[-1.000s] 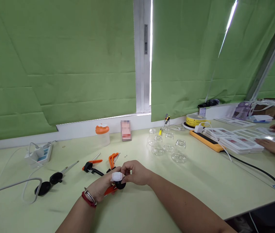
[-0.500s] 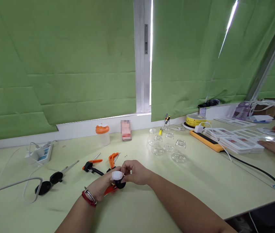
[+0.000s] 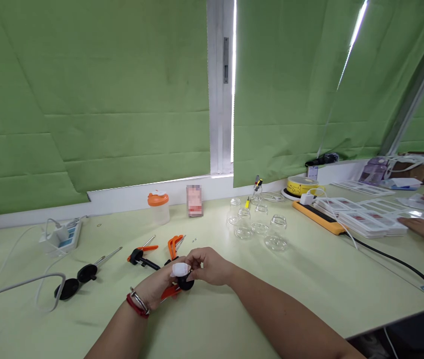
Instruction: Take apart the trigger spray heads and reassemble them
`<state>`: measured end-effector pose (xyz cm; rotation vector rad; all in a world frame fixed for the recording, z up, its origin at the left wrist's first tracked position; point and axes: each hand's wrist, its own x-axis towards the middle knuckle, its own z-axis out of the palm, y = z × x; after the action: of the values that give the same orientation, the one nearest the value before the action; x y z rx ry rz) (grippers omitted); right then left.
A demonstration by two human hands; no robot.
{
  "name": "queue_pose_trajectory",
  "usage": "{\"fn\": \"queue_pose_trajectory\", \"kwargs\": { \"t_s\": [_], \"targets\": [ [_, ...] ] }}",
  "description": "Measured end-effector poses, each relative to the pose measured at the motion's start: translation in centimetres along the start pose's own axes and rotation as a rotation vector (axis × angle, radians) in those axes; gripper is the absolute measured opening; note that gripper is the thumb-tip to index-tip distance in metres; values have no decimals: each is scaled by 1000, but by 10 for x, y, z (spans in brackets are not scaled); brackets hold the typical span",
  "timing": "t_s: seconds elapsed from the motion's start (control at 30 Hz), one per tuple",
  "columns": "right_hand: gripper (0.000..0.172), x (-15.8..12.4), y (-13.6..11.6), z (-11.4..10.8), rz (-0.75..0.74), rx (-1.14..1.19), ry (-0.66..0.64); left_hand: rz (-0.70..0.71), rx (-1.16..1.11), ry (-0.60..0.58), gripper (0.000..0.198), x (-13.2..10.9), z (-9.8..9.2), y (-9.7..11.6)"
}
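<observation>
My left hand (image 3: 162,283) is closed around a part with a round black cap (image 3: 186,283) and an orange piece (image 3: 170,291). A small white piece (image 3: 180,269) sits at my left thumb; I cannot tell whether it is worn or part of the object. With fingertips pinched, my right hand (image 3: 210,267) grips the black cap's upper edge. Just beyond lie an orange lever piece (image 3: 175,245) with a thin metal rod and a black stem with a round head (image 3: 136,257). Further left rest two round black pieces (image 3: 87,273) with metal rods.
Several clear glass jars (image 3: 276,234) stand right of centre. An orange-lidded cup (image 3: 158,207) is at the back. A white socket block (image 3: 60,239) with cables sits left. Rightward are an orange power strip (image 3: 318,218), stacked white cards (image 3: 369,217) and a co-worker's hands (image 3: 423,228).
Both my hands keep the same hold, with hardly any motion. At the far right, the co-worker's far hand has shifted slightly with a pale sheet.
</observation>
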<state>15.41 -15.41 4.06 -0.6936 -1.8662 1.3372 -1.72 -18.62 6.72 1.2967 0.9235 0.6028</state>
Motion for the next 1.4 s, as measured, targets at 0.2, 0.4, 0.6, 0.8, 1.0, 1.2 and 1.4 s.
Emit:
{"fn": "queue_pose_trajectory", "kwargs": {
  "t_s": [0.2,0.4,0.6,0.8,1.0,1.2,1.4],
  "targets": [
    [21,0,0,0,4,4,-1,-28,-3,-22,32,1,-2,-1],
    [20,-1,0,0,0,-33,-4,-23,5,16,31,-1,0,0],
    [20,0,2,0,2,-17,-5,-35,4,-10,31,0,-2,-1],
    [20,0,-1,1,5,0,4,-41,-18,-3,34,0,-4,-2],
    [18,0,0,1,-5,-8,8,-45,-32,-7,35,1,-4,-2],
    [20,-1,2,0,-14,-52,-22,-29,-46,-26,31,2,-6,-5],
    [17,-1,1,1,-13,-74,-5,-21,-45,-31,29,1,-5,-4]
  ]
}}
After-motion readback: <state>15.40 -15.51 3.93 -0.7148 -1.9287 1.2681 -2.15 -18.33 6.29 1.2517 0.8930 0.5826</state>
